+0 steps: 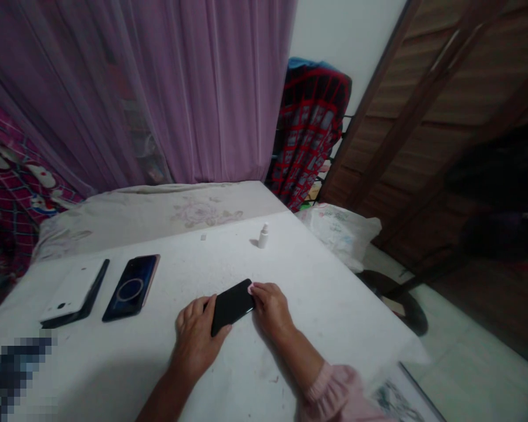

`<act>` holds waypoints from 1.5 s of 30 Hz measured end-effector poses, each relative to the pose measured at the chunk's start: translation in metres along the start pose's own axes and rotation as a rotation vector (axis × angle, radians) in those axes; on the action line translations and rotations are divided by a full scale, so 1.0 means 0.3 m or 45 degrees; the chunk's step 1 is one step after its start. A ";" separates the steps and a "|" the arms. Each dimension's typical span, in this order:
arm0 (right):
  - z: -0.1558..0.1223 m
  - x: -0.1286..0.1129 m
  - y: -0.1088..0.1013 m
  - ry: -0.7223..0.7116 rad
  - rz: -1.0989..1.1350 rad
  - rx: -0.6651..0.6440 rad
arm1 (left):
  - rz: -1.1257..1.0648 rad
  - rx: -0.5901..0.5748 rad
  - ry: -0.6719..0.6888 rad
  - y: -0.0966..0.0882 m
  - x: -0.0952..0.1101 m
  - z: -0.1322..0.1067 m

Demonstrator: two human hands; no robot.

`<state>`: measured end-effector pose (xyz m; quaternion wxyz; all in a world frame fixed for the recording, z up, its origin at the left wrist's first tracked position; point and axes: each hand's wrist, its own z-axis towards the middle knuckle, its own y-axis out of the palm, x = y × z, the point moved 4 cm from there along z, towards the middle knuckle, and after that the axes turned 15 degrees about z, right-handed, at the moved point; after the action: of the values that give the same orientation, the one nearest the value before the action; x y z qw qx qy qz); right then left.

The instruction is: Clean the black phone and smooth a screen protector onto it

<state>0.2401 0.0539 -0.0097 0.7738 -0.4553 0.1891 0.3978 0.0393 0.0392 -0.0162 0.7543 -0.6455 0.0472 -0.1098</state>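
A black smartphone (232,307) lies tilted across the white table, its dark face up. My left hand (196,337) grips its left end, with the thumb along the near edge and the fingers along the far side. At the phone's far right corner, my right hand (270,308) pinches a small pink piece (250,288) against the surface. Most of that piece is hidden by the fingers, so its kind is unclear. Beyond the phone, a small white spray bottle (263,236) stands upright.
Left of my hands lie a dark blue phone (132,288) on another device and a white device (70,291) on a dark one. A plastic bag (341,231) sits beyond the table's right edge. Purple curtains (220,88) hang behind; a wooden wardrobe (405,129) stands right.
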 end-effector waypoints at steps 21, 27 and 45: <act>0.080 -0.033 0.082 -0.123 -0.081 -0.220 | -0.022 0.285 -0.056 0.001 -0.102 -0.076; 0.058 -0.100 0.146 -0.237 -0.019 -0.290 | 0.001 0.396 -0.003 0.005 -0.091 -0.086; 0.053 -0.182 0.207 -0.190 -0.020 -0.371 | -0.010 0.370 0.027 -0.007 -0.086 -0.084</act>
<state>0.1566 0.0601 -0.0002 0.7146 -0.5334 0.0679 0.4475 0.0087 0.0205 -0.0201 0.8389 -0.5285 0.0361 -0.1252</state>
